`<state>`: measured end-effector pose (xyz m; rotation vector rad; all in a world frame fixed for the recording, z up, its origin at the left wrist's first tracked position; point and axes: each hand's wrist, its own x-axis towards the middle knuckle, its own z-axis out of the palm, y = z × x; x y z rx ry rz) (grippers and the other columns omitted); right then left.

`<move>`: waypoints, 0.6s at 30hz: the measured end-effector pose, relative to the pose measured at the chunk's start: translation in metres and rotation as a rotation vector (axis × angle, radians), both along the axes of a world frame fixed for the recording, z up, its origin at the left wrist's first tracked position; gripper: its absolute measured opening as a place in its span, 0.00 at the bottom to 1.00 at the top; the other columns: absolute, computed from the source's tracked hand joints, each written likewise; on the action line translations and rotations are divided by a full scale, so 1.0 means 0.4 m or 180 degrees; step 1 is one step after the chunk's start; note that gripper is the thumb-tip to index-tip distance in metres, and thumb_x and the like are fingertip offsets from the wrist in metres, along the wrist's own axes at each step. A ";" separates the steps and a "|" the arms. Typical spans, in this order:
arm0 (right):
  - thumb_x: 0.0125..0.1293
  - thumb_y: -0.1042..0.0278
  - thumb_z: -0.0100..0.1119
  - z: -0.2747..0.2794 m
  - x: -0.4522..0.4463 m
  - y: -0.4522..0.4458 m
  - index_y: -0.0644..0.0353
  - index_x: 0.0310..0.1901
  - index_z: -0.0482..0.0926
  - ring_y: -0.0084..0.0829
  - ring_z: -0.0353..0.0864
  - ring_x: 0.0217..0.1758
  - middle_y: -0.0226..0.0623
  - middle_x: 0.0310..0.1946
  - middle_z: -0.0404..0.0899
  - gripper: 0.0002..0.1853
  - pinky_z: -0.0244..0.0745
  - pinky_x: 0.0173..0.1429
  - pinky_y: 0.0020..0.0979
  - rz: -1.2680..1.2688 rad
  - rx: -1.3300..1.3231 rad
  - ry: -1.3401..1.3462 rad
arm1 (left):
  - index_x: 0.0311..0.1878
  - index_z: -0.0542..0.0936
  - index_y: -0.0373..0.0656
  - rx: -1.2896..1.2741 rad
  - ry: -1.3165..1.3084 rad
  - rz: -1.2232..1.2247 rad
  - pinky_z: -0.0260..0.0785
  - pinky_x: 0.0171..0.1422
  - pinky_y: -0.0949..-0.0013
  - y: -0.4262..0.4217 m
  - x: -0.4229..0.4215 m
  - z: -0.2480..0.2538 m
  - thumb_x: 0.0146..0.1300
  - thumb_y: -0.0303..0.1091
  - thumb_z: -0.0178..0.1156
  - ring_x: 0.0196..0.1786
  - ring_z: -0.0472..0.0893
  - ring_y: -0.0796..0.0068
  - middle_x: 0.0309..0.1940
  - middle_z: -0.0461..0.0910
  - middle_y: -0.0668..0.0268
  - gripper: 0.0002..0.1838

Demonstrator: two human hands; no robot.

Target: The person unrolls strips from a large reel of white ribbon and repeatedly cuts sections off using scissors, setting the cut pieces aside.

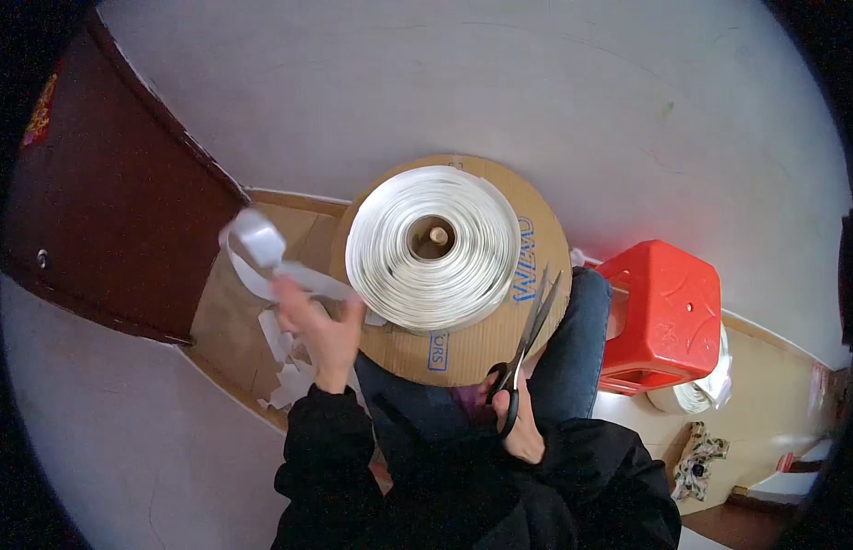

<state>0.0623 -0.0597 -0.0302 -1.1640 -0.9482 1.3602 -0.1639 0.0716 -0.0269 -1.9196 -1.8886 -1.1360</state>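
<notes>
A large coil of white flat strip (381, 266) lies on a round cardboard disc (481, 357) over my lap, with a brown core and a peg in its middle. From its left side a length of strip (257, 236) runs past my left hand (318, 330) and curls into a loop, blurred by motion. My left hand touches or overlaps this strip; its thumb stands apart from blurred fingers, so the grip is unclear. My right hand (521, 429) is closed on black-handled scissors (535, 325), their blades pointing up and slightly apart beside the disc's right edge.
Loose white strip (278, 337) lies on the floor at left, near a dark red door (115, 202). A red plastic stool (660, 312) stands right of my knee, with another white coil (683, 398) behind it. A patterned cloth-like item (699, 463) lies at lower right. A wall rises ahead.
</notes>
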 end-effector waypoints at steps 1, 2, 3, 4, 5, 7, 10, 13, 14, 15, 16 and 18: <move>0.57 0.37 0.49 -0.004 0.001 -0.004 0.62 0.40 0.64 0.25 0.65 0.30 0.34 0.29 0.67 0.30 0.61 0.38 0.24 -0.0016 0.0010 -0.0028 | 0.65 0.43 0.30 0.0002 -0.0009 0.0008 0.34 0.65 0.44 -0.003 0.018 -0.004 0.51 0.42 0.61 0.66 0.47 0.46 0.65 0.41 0.42 0.48; 0.57 0.37 0.49 -0.006 0.002 -0.005 0.62 0.40 0.64 0.25 0.65 0.30 0.34 0.29 0.67 0.30 0.61 0.37 0.23 -0.0026 0.0025 -0.0058 | 0.65 0.42 0.30 -0.0793 0.0534 -0.0125 0.36 0.66 0.45 -0.003 0.037 -0.003 0.45 0.46 0.65 0.67 0.46 0.47 0.65 0.42 0.42 0.54; 0.57 0.37 0.49 -0.006 0.003 -0.002 0.62 0.40 0.64 0.25 0.66 0.30 0.35 0.29 0.67 0.30 0.61 0.37 0.23 -0.0036 0.0047 -0.0088 | 0.65 0.40 0.30 -0.1583 0.1073 -0.0261 0.37 0.66 0.45 -0.001 0.045 -0.002 0.38 0.50 0.70 0.68 0.45 0.48 0.65 0.44 0.43 0.61; 0.57 0.37 0.49 -0.003 0.003 0.004 0.62 0.40 0.64 0.25 0.66 0.30 0.35 0.29 0.67 0.30 0.61 0.37 0.23 -0.0028 0.0062 -0.0101 | 0.64 0.40 0.28 -0.1741 0.1033 -0.0365 0.35 0.67 0.47 0.005 0.036 -0.028 0.35 0.53 0.70 0.65 0.52 0.49 0.62 0.50 0.40 0.64; 0.57 0.37 0.48 -0.001 0.005 0.008 0.62 0.40 0.64 0.25 0.66 0.30 0.35 0.29 0.67 0.30 0.61 0.37 0.23 -0.0054 0.0084 -0.0074 | 0.64 0.39 0.26 -0.1900 0.1002 -0.0474 0.32 0.68 0.48 0.008 0.037 -0.035 0.32 0.56 0.70 0.62 0.59 0.49 0.59 0.57 0.38 0.66; 0.58 0.38 0.48 0.002 0.005 0.012 0.62 0.40 0.64 0.25 0.66 0.30 0.35 0.29 0.67 0.29 0.61 0.37 0.23 -0.0107 0.0113 -0.0021 | 0.63 0.41 0.23 -0.2559 0.0394 -0.0563 0.32 0.66 0.47 -0.016 0.060 0.002 0.34 0.58 0.67 0.57 0.65 0.50 0.51 0.66 0.41 0.65; 0.59 0.39 0.47 0.001 0.006 0.012 0.63 0.40 0.64 0.25 0.66 0.31 0.36 0.29 0.67 0.29 0.61 0.37 0.23 -0.0124 0.0103 0.0007 | 0.64 0.42 0.26 -0.1792 0.0458 -0.1119 0.50 0.60 0.53 -0.093 0.130 -0.027 0.44 0.50 0.64 0.34 0.76 0.52 0.28 0.79 0.52 0.55; 0.60 0.40 0.45 0.005 0.004 0.014 0.63 0.40 0.64 0.25 0.66 0.31 0.36 0.30 0.67 0.28 0.61 0.38 0.24 -0.0092 0.0060 -0.0055 | 0.66 0.44 0.35 -0.2913 0.0990 -0.1437 0.67 0.25 0.71 -0.120 0.222 -0.037 0.51 0.39 0.61 0.25 0.75 0.66 0.39 0.76 0.46 0.46; 0.60 0.40 0.45 0.007 0.009 0.016 0.63 0.40 0.64 0.25 0.66 0.31 0.36 0.30 0.67 0.28 0.61 0.38 0.24 -0.0081 0.0076 -0.0065 | 0.66 0.48 0.37 -0.2493 0.0689 -0.1499 0.67 0.25 0.73 -0.112 0.219 -0.058 0.51 0.33 0.60 0.23 0.74 0.69 0.39 0.77 0.50 0.42; 0.60 0.40 0.45 0.010 0.015 0.019 0.63 0.40 0.64 0.25 0.66 0.31 0.36 0.30 0.67 0.27 0.61 0.38 0.24 -0.0059 0.0104 -0.0113 | 0.65 0.53 0.40 -0.2056 0.0398 -0.1570 0.67 0.24 0.75 -0.097 0.213 -0.075 0.51 0.27 0.59 0.21 0.72 0.73 0.39 0.77 0.54 0.39; 0.61 0.41 0.45 0.012 0.019 0.020 0.63 0.40 0.64 0.25 0.66 0.31 0.36 0.30 0.67 0.27 0.61 0.38 0.24 -0.0061 0.0127 -0.0155 | 0.65 0.53 0.40 -0.2030 0.0407 -0.1599 0.67 0.24 0.75 -0.077 0.205 -0.055 0.51 0.27 0.59 0.21 0.72 0.73 0.39 0.77 0.54 0.39; 0.61 0.42 0.44 0.009 0.022 0.007 0.63 0.40 0.64 0.25 0.66 0.31 0.36 0.29 0.66 0.26 0.61 0.38 0.24 -0.0066 0.0119 -0.0219 | 0.61 0.60 0.38 -0.0469 -0.2262 -0.1484 0.70 0.31 0.77 -0.031 0.161 -0.007 0.48 0.20 0.60 0.27 0.75 0.75 0.43 0.76 0.58 0.34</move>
